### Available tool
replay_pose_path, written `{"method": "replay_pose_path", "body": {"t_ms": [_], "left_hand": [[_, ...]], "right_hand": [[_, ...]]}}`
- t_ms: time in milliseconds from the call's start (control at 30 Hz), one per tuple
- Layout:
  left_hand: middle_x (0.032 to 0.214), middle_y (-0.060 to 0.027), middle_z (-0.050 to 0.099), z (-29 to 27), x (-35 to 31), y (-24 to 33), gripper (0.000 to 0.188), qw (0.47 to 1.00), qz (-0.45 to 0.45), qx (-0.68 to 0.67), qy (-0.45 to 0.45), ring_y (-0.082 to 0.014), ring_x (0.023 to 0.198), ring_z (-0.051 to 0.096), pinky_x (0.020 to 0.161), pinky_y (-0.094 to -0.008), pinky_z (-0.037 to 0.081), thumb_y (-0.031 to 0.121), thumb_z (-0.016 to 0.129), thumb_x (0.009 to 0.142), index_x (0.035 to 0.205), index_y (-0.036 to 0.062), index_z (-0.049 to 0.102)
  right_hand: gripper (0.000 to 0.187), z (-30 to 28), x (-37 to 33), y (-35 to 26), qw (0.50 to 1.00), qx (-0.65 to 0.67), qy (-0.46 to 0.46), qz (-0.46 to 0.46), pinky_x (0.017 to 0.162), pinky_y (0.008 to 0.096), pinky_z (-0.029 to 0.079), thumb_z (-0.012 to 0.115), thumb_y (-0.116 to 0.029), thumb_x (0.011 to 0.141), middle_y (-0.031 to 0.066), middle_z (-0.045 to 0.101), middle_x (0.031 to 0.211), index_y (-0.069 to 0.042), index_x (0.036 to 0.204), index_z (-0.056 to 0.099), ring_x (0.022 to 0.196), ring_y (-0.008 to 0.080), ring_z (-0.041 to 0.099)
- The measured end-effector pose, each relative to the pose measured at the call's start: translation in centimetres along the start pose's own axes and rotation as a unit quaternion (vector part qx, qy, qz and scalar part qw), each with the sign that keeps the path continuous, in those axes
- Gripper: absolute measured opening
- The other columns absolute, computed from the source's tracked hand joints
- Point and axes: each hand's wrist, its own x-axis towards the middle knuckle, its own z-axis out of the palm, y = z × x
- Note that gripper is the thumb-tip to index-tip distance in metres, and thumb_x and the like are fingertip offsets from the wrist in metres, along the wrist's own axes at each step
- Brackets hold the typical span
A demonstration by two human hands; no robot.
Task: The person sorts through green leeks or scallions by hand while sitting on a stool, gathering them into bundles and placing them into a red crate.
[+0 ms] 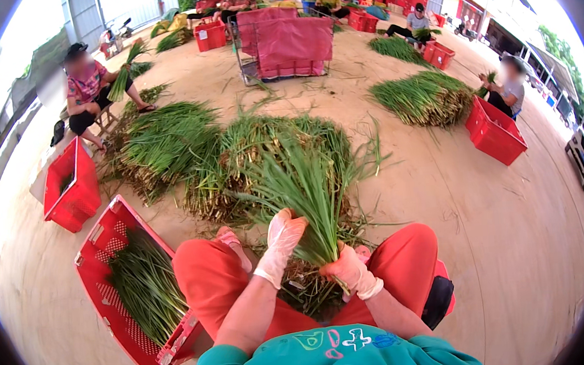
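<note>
Between my knees I hold up a bunch of long, flat green leaves that look like Chinese chives [311, 205], tips pointing away from me. My right hand [352, 271], in a thin pale glove, is closed around its lower ends. My left hand [284, 241], gloved too, is closed against the bunch's left edge; its fingertips are partly hidden, so what they pinch does not show. Beyond the bunch lies a heap of chives [234, 142] with brownish root ends. Beside my left knee, a red plastic crate [123, 292] contains neatly laid chives [147, 283].
Loose trimmings [310, 287] lie between my feet. Another red crate [72, 182] stands at left near a seated person [89, 85]. A chive pile [422, 97] and crate [497, 128] are at right beside another person. A cart with pink panels [291, 45] stands ahead.
</note>
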Motion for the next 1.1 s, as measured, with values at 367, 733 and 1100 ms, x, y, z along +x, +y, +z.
{"method": "replay_pose_path", "body": {"t_ms": [367,733,1100], "left_hand": [[0.067,0.0003,0.054,-13.9,3.4,-5.5,0.011,0.769,0.006,-0.587,0.253,-0.0097,0.049,0.045,0.043,-0.0249,0.037,0.009,0.064,0.092,0.092,-0.0002,0.069],[0.102,-0.0158,0.068,-2.6,-2.2,4.8,0.043,0.985,0.153,0.080,0.015,-0.0264,0.077,0.068,0.072,-0.0371,0.059,0.011,0.065,0.091,0.134,0.0097,0.058],[0.100,-0.0133,0.072,-9.7,2.3,-1.1,0.012,0.947,0.074,0.087,0.299,-0.0209,0.083,0.068,0.078,-0.0338,0.060,0.010,0.064,0.096,0.107,0.0060,0.068]], "right_hand": [[0.040,-3.1,0.8,2.8,0.994,0.067,0.041,0.079,0.046,0.0254,0.047,0.074,0.003,0.073,0.0053,0.066,0.080,-0.001,0.110,0.060,0.051,0.0121,0.059],[0.040,-2.3,-0.2,1.3,0.998,0.016,0.038,0.049,0.048,0.0252,0.046,0.072,0.004,0.071,0.0051,0.064,0.079,-0.001,0.109,0.059,0.054,0.0119,0.058],[0.033,-4.0,-2.6,-1.4,0.998,0.036,0.029,0.034,0.049,0.0247,0.047,0.073,0.006,0.076,0.0047,0.064,0.076,-0.001,0.107,0.060,0.054,0.0115,0.059]]}}
